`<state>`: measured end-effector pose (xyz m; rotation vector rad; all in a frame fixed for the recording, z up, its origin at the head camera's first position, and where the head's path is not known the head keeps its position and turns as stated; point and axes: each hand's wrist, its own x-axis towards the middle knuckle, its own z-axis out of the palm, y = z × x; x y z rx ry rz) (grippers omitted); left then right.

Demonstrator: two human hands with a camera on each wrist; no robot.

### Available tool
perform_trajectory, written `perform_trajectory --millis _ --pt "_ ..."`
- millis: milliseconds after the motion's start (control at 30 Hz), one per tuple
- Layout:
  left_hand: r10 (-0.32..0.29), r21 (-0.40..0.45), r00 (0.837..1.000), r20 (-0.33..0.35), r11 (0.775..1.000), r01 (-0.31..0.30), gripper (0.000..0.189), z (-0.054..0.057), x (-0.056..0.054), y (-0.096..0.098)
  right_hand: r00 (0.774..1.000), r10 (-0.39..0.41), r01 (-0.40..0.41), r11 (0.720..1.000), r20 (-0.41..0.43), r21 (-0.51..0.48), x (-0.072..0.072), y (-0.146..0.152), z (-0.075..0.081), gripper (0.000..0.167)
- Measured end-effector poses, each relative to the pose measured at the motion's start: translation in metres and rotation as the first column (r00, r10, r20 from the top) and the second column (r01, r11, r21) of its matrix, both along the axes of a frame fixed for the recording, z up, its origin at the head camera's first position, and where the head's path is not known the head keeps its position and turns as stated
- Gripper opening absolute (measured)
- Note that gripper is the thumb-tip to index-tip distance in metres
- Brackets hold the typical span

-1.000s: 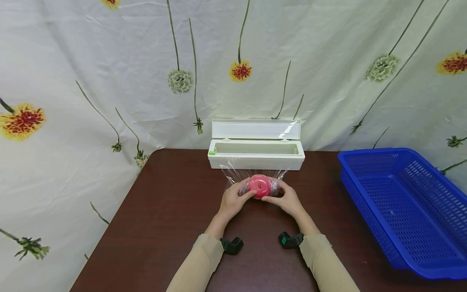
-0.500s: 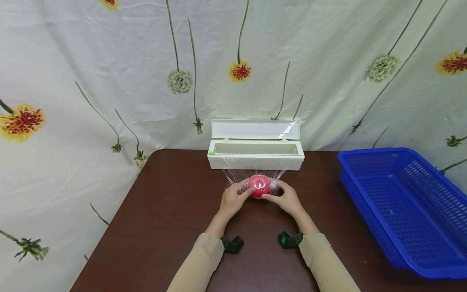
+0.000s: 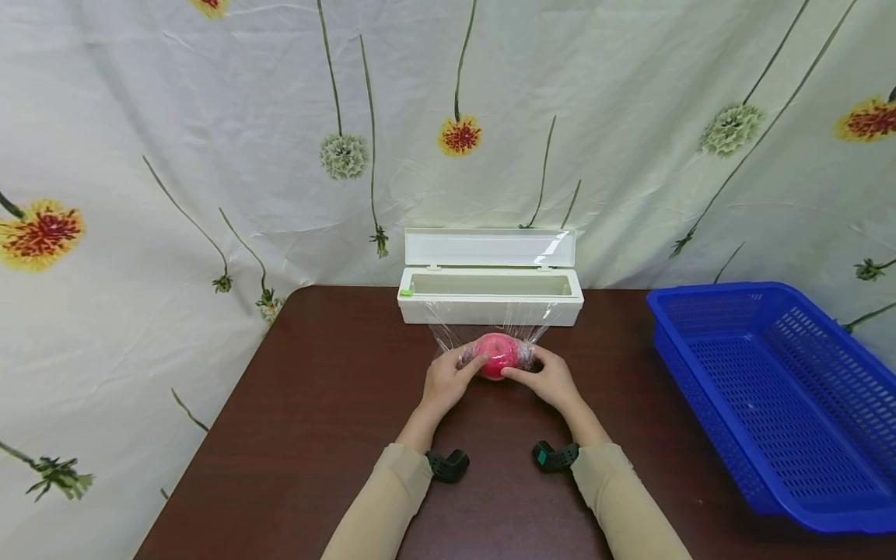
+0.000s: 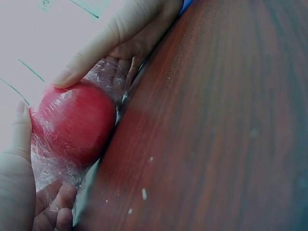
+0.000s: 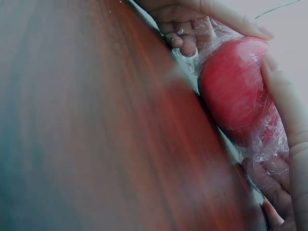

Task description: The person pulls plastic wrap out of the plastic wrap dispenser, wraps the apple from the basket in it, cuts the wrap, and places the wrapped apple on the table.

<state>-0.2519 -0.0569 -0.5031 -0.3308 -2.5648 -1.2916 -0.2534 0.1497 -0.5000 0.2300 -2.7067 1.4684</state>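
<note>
A red apple [image 3: 498,359] wrapped in clear cling film sits low at the table, between both hands. My left hand [image 3: 445,383] grips its left side, thumb on top of the apple and fingers around the bunched film. From the right, my right hand [image 3: 553,381] holds it the same way, its thumb [image 5: 284,98] lying against the wrapped surface. A stretched sheet of cling film [image 3: 446,336] runs from the apple back to the white dispenser box [image 3: 490,313], whose lid stands raised. Crumpled film [image 4: 57,168] bunches at both sides of the apple; its underside is hidden.
A blue perforated plastic basket [image 3: 763,498] stands on the right part of the dark brown table [image 3: 329,404]. Behind the table hangs a flower-patterned white cloth [image 3: 280,117]. Small pale crumbs [image 4: 144,194] lie on the tabletop.
The apple has turned between the hands: its dimple faced up, went out of sight, and now shows near the far side. Both hands have stayed nearly in place, still holding it.
</note>
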Motion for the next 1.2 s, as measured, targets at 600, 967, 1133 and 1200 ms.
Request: perform_trajectory --millis 600,967,1133,1200 --pt "0.048 -0.002 0.998 0.033 0.999 -0.048 0.040 -0.0021 -0.0063 0.0022 1.000 -0.020 0.020 1.000 0.003 0.011 -0.0051 0.0006 0.0006 0.063" --pt "0.039 0.069 0.999 -0.005 0.997 -0.039 0.054 -0.0039 -0.0037 0.0013 0.999 0.016 -0.016 1.000 -0.038 0.002 -0.0045 0.0002 -0.0015 0.070" --pt "0.032 0.096 0.997 -0.072 0.995 -0.025 0.054 -0.0034 -0.0030 0.0020 0.998 0.022 -0.023 1.000 -0.052 -0.010 -0.0039 0.0003 -0.0019 0.076" --pt "0.030 0.096 0.995 -0.098 0.995 -0.021 0.052 -0.0035 -0.0030 0.0022 0.998 0.020 -0.021 1.000 -0.060 -0.017 -0.0035 0.0005 -0.0013 0.075"
